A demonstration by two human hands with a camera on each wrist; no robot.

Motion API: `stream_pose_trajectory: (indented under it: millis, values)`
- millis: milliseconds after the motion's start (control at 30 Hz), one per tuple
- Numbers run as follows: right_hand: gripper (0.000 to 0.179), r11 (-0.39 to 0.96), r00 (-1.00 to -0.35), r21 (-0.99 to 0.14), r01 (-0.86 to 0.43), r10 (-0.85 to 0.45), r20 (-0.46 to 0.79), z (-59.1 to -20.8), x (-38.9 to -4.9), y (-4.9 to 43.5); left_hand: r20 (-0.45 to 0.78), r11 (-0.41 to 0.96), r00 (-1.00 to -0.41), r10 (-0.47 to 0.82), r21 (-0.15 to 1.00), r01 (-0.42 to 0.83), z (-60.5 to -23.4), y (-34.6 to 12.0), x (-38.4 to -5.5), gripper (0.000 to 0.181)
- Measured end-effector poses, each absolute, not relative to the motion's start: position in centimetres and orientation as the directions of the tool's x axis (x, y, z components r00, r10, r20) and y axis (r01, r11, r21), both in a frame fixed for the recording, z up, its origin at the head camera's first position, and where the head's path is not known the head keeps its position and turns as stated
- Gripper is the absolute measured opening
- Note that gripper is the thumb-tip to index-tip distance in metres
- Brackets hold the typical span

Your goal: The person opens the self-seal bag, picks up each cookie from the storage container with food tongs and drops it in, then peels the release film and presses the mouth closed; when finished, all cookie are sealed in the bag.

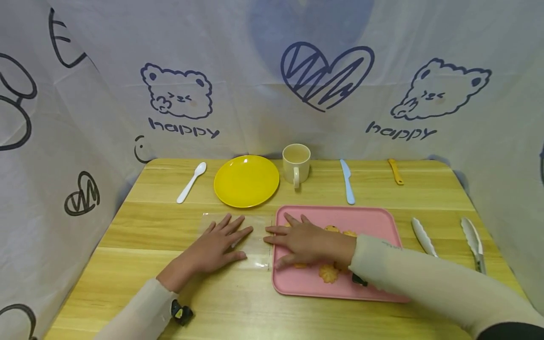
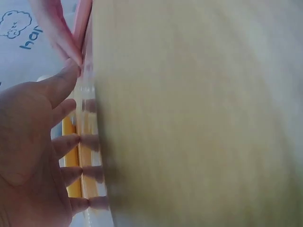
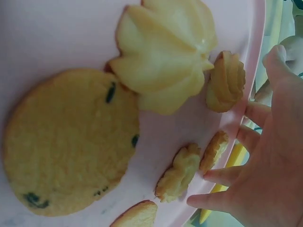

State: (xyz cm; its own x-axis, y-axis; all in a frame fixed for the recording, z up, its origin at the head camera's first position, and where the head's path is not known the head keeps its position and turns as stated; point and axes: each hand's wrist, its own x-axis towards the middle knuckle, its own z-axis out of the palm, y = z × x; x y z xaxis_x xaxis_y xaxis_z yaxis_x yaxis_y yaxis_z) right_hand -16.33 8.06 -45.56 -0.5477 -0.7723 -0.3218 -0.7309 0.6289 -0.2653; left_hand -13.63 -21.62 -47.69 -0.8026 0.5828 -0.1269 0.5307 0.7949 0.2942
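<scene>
Your left hand lies with its fingers straight and spread, grasping nothing, its fingertips on a clear plastic sheet that lies flat on the bench. Your right hand also has its fingers spread and grips nothing; it reaches across the left rim of the pink tray, with some fingertips past that rim towards the sheet. You cannot tell whether it presses on the tray. The tray sits just right of the sheet and carries several cookies, some partly hidden under your right hand and wrist; one is a round cookie with dark flecks.

Beyond the sheet you have a yellow plate, with a white spoon to its left and a cream mug just to its right. Farther right lies a light-blue knife. Your right sleeve partly covers the tongs.
</scene>
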Motion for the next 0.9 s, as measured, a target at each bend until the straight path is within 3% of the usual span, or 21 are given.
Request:
stream_pose_trajectory:
  millis: [433,900]
  values:
    - [0.074,0.63,-0.541,-0.274,-0.727,-0.771,-0.338,-45.2,-16.3,8.1,-0.088,0.706,-0.771,0.63,0.477,0.523,-48.1,-24.2,-14.4,0.062]
    - [0.074,0.626,-0.538,-0.264,-0.734,-0.773,-0.338,-45.4,-16.4,8.1,-0.052,0.644,-0.815,0.577,0.643,0.415,-49.0,-24.4,-14.5,0.054]
